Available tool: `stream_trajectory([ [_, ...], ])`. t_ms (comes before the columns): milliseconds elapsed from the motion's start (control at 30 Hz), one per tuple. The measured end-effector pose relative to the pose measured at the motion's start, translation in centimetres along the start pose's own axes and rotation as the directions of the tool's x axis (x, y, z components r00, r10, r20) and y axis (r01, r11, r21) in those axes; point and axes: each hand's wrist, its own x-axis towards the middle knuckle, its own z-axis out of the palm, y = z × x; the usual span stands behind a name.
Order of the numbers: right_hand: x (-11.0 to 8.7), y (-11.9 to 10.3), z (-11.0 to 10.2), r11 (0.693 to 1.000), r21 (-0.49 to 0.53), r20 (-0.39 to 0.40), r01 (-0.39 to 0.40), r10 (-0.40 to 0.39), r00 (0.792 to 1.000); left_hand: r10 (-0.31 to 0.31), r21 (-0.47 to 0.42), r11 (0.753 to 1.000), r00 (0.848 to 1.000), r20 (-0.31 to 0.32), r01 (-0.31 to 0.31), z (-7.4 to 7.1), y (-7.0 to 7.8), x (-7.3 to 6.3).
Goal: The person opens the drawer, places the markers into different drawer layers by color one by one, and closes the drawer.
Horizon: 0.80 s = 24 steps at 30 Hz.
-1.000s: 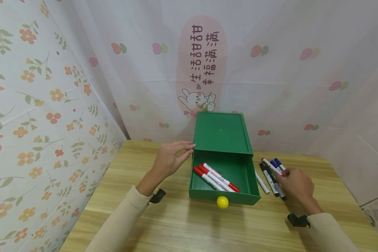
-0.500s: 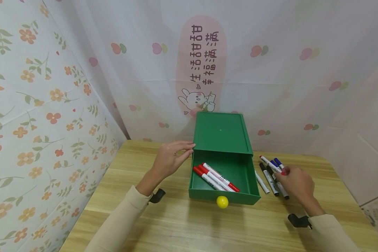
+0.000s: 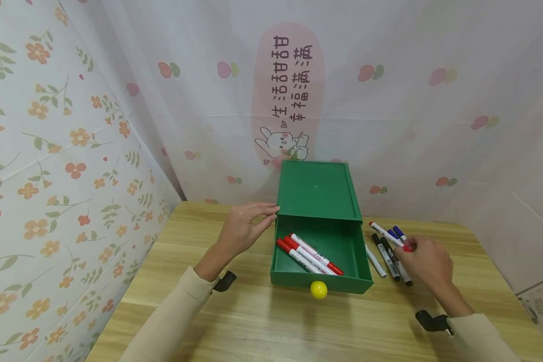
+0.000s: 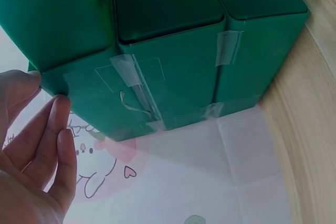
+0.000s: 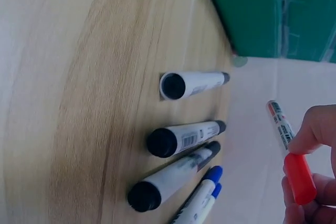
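My right hand [image 3: 427,261] pinches a red-capped marker [image 3: 384,232] near its cap, raised above the other markers. In the right wrist view the red cap [image 5: 300,179] is between thumb and fingers. My left hand [image 3: 244,227] touches the left edge of a green drawer box [image 3: 317,191], fingers fairly straight. The left wrist view shows the fingertips at the box's corner. The drawer [image 3: 321,282] with a yellow knob [image 3: 319,289] is pulled out. Several red-capped markers [image 3: 308,255] lie inside it, on the left.
On the table right of the box lie black-capped markers [image 3: 386,257] and blue-capped markers [image 3: 399,233]. A white marker [image 3: 376,261] lies close to the drawer's right side. Clear tape [image 4: 228,47] joins the box's green sections. A printed curtain [image 3: 217,141] hangs behind.
The right hand has lifted the red-capped marker slightly, its far end shifting up and left, away from the pile. The left hand keeps its place on the box.
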Motion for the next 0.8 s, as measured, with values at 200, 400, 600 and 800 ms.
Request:
stream_trajectory([
  [200, -0.6, -0.7, -0.3, 0.999, 0.003, -0.046, 0.050, -0.049, 0.998, -0.005, 0.009, 1.000, 1.000, 0.010, 0.005, -0.1, 0.0, 0.0],
  [400, -1.1, -1.8, -1.2, 0.997, 0.006, -0.066, 0.083, -0.082, 0.994, -0.003, 0.011, 1.000, 1.000, 0.015, 0.002, -0.2, -0.1, 0.0],
  [600, -1.4, -2.8, -1.9, 0.996, -0.010, -0.082, 0.090, -0.090, 0.993, 0.012, 0.022, 1.000, 1.000, 0.013, -0.013, -0.2, -0.3, 0.0],
  [800, -1.9, -3.5, -2.6, 0.993, -0.013, -0.094, 0.115, -0.116, 0.989, 0.013, 0.034, 0.999, 0.999, 0.030, -0.014, -0.2, -0.2, 0.1],
])
